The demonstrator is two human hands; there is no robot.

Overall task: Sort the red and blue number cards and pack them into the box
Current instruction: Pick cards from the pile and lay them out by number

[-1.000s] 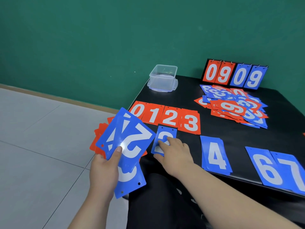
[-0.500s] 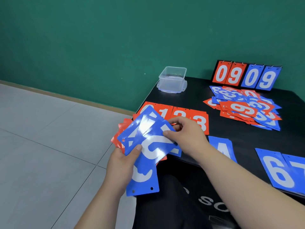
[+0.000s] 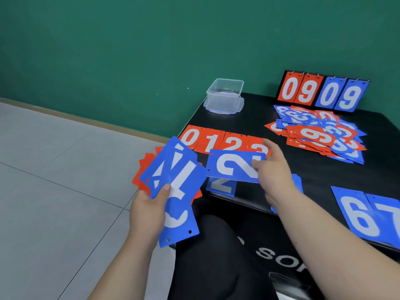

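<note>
Red number cards reading 0 to 3 are lying in a row on the black worktop. A mixed pile of red and blue cards is spreading farther right, and blue 6 and 7 cards are resting at the near right edge. The left hand is gripping a fanned stack beside the worktop's edge. The right hand is pinching a blue 2 card in its grip, above another blue 2 lying flat. The clear box is standing at the far left corner.

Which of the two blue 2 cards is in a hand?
The upper blue 2, pinched by the right hand; the other blue 2 lies flat on the table below it.
</note>
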